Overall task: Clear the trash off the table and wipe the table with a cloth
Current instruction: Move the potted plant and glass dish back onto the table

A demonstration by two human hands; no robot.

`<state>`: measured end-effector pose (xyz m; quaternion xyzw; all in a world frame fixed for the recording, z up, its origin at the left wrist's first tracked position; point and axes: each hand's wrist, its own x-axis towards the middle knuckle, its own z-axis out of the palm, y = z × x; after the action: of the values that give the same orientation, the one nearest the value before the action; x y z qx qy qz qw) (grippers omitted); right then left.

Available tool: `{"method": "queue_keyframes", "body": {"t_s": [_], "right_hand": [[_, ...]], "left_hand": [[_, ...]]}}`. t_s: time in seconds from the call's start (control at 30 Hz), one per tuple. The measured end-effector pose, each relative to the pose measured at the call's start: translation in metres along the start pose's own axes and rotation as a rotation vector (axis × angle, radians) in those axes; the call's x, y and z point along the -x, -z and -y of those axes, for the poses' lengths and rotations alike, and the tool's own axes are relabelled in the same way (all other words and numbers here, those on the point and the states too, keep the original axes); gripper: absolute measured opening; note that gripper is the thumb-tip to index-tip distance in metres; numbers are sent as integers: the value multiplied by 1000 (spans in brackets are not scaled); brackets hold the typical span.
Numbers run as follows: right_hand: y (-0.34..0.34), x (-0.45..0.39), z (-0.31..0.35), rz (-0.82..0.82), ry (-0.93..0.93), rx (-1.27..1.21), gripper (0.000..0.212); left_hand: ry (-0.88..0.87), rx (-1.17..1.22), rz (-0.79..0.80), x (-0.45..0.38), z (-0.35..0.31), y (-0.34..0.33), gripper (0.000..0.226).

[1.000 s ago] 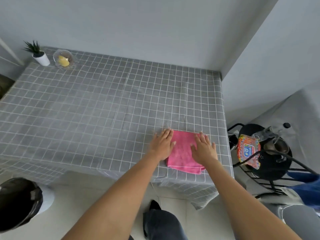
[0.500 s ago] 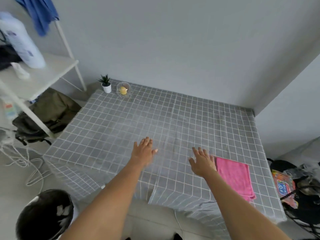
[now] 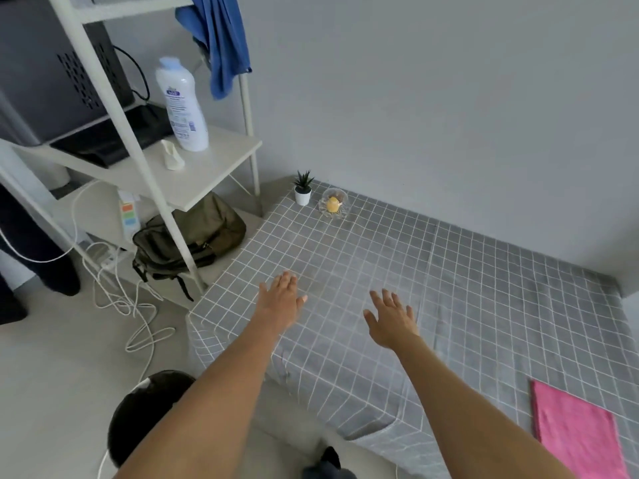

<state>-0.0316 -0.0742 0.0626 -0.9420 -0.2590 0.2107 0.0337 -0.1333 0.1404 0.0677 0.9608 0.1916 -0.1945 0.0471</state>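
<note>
Far corner: plant [image 3: 303,190], glass bowl [image 3: 334,203]

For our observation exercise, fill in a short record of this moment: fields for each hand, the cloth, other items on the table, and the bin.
left hand: open, fingers spread, over the table, holding nothing
right hand: open, empty, over the table
pink cloth: lying flat at the table's near right edge, apart from both hands
table: grey checked cover
far corner: small potted plant beside glass bowl
bin: on the floor, dark-lined
</note>
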Motion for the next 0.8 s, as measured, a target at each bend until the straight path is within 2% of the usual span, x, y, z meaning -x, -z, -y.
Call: {"method": "queue_keyframes", "body": {"t_s": [0.47, 0.8], "right_hand": [[39, -150, 23, 26, 66, -5, 58], [55, -213, 31, 48, 42, -14, 59]], "left_hand": [[67, 87, 2, -123, 32, 43, 64], [52, 76, 50, -187, 57, 56, 64]]}}
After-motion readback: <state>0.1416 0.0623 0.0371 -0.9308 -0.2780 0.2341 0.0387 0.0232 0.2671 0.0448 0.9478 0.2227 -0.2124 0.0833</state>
